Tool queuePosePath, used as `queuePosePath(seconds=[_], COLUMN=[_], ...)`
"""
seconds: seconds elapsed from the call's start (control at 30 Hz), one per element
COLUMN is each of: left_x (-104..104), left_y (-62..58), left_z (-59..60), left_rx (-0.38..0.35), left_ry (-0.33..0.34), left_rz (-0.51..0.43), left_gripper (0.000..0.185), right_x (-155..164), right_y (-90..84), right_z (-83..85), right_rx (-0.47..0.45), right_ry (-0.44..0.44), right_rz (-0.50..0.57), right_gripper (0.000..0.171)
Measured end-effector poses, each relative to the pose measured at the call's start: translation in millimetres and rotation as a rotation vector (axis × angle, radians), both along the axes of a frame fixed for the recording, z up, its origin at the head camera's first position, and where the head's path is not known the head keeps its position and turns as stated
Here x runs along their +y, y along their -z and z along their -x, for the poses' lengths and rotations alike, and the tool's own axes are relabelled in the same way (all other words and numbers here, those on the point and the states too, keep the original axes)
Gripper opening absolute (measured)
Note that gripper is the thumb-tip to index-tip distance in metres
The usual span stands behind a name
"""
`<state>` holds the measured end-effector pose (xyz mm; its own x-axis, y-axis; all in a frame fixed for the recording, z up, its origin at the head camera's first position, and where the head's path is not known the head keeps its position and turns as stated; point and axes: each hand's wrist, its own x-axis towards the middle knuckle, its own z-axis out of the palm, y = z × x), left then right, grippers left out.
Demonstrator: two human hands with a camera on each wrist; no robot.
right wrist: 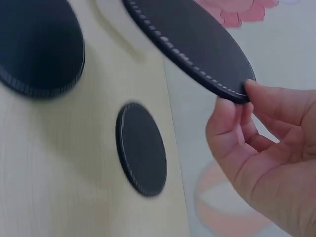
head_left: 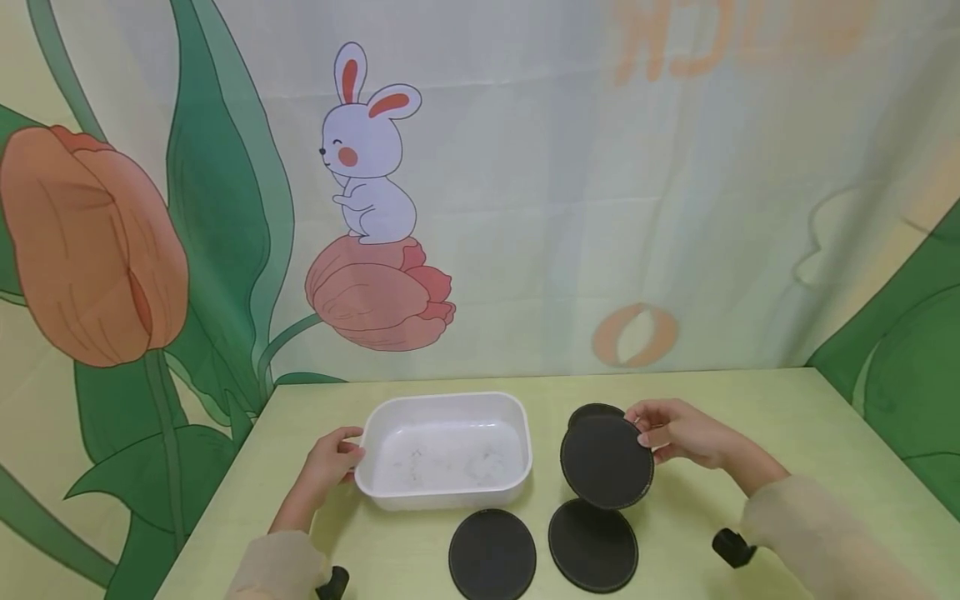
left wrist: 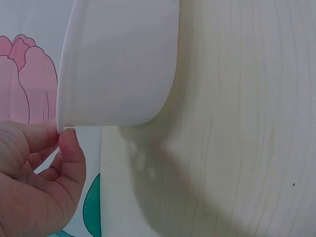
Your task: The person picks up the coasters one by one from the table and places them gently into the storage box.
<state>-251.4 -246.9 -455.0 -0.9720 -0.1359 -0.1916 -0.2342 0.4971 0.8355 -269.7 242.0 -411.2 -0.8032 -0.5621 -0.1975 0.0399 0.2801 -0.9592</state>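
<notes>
A white rectangular dish [head_left: 442,502] stands on the table, left of centre. At its left end my left hand [head_left: 330,462] pinches the rim between thumb and fingers, as the left wrist view also shows of the hand [left wrist: 44,173] and dish [left wrist: 121,64]. My right hand [head_left: 682,433] holds a black round coaster [head_left: 607,462] by its edge, tilted and raised off the table. White stitching runs along the held coaster [right wrist: 202,44] in the right wrist view. Behind it lies another coaster [head_left: 592,412], partly hidden.
Two more black coasters lie near the front: one coaster [head_left: 492,554] below the dish and one coaster [head_left: 592,550] under the raised one. The pale yellow table [head_left: 405,558] ends at a printed curtain [head_left: 525,250] with a rabbit and tulips. Each wrist wears a small black device [head_left: 732,547].
</notes>
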Motion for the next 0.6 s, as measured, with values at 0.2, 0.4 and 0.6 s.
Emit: queuePosePath(seconds=[0.2, 0.4, 0.6], left_x=[-1.3, -1.6, -2.3], left_y=[0.4, 0.1, 2.4], left_z=[0.9, 2.0, 4.1], left_rx=[-0.013, -0.016, -0.018], left_ry=[-0.005, -0.006, -0.007], left_rz=[-0.001, -0.002, -0.001], left_gripper=[0.037, 0.037, 0.037], right_x=[-28.6, -59.3, -90.1], right_y=[2.2, 6.4, 11.6], right_z=[6.3, 11.9, 18.9], right_rx=[-0.023, -0.045, -0.075], right_ry=[0.038, 0.071, 0.133], right_rz=[0.102, 0.155, 0.185], right_gripper=[0.024, 0.027, 0.026])
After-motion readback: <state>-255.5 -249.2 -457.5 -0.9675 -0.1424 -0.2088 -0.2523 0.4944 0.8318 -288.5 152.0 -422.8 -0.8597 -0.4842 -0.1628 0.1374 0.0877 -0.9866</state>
